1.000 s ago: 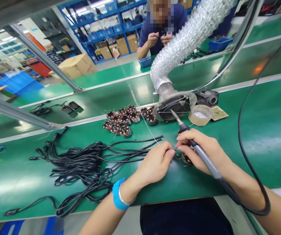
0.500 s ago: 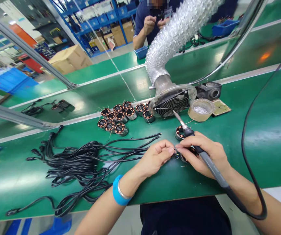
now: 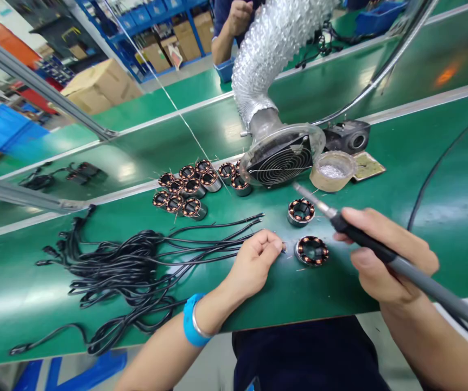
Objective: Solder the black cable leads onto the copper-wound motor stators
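Observation:
My right hand grips a soldering iron by its dark handle, the metal tip pointing up and left above the bench. My left hand is closed in a pinch on the end of a black cable, with fine wire ends showing just past the fingertips. Right of those fingers, a motor stator with copper windings stands on the green bench. A second stator is just behind it. Black cables with plugs at the far end lie bundled left of my left hand.
Several stators stand grouped at the back. A fume extractor with a foil duct overhangs the bench, beside a solder tub, a sponge tray and a black holder. A co-worker's hand shows across the bench.
My right hand has moved right, away from my left fingertips, with the soldering iron still in it. The nearer stator is now uncovered. My left hand keeps its pinch.

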A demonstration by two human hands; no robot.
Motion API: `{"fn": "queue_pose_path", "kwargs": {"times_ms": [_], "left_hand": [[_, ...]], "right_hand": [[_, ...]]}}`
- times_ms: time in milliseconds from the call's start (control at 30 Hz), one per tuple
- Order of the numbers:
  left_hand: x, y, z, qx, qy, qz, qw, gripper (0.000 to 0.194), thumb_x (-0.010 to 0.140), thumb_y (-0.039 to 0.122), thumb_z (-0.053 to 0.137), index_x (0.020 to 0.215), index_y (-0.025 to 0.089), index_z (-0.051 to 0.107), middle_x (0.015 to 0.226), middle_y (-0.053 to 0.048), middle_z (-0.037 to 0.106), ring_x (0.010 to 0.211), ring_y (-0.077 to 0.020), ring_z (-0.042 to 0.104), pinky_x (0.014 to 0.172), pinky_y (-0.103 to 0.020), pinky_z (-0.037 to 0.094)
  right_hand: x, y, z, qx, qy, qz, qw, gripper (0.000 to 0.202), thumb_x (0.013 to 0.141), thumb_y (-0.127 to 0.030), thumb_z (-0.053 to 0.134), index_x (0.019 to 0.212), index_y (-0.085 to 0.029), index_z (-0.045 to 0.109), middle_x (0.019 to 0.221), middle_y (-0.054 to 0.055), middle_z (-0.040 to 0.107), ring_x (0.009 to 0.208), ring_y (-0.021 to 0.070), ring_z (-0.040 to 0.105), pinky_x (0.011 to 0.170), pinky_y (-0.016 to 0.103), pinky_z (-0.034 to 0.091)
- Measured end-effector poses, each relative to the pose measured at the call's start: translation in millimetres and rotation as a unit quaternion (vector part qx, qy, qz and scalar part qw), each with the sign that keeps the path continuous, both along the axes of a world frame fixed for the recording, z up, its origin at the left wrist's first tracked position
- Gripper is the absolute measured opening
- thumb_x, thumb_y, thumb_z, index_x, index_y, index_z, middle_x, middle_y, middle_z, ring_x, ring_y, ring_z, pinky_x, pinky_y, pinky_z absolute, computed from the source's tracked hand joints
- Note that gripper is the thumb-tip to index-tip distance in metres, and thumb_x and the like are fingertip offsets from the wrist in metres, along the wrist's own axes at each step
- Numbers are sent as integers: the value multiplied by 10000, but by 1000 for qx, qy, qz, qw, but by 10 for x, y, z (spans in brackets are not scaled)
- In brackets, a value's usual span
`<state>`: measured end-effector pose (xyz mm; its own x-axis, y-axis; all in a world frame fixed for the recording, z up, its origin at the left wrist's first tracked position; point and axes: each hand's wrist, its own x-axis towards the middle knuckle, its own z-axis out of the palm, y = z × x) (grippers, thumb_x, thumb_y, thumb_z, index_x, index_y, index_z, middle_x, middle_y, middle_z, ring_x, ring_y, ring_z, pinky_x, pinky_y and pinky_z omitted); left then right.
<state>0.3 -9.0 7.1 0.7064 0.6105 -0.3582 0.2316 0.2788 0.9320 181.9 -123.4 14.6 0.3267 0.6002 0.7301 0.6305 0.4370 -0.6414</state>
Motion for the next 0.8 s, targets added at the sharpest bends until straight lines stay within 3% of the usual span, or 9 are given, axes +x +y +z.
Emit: {"fn": "queue_pose_path", "kwargs": {"times_ms": [133, 267, 800], "left_hand": [[0, 11, -29, -2, 2, -8, 1000, 326, 861, 491, 628, 813, 178, 549, 593, 84, 342, 519, -71, 259, 514, -223, 218], [-3, 10, -39, -2, 3, -12, 1000, 351, 854, 520, 633, 825, 179, 551, 590, 86, 332, 511, -69, 243, 507, -230, 197], [11, 15, -34, -10, -10, -18, 1000, 320, 876, 484, 617, 815, 180, 543, 608, 82, 349, 506, -63, 242, 510, -229, 205]], "right_hand": [[-34, -53, 14, -11, 39, 9, 999, 270, 890, -211, 631, 1132, -248, 745, 779, 50, 684, 606, 202, 569, 529, 378, 436], [-79, -57, 28, -14, 64, 6, 998, 178, 857, -183, 637, 992, -247, 735, 711, 19, 646, 553, 179, 523, 510, 363, 394], [-125, -26, 49, -37, 33, 40, 998, 201, 820, -135, 607, 977, -201, 715, 721, 19, 635, 556, 146, 500, 527, 338, 390]]}}
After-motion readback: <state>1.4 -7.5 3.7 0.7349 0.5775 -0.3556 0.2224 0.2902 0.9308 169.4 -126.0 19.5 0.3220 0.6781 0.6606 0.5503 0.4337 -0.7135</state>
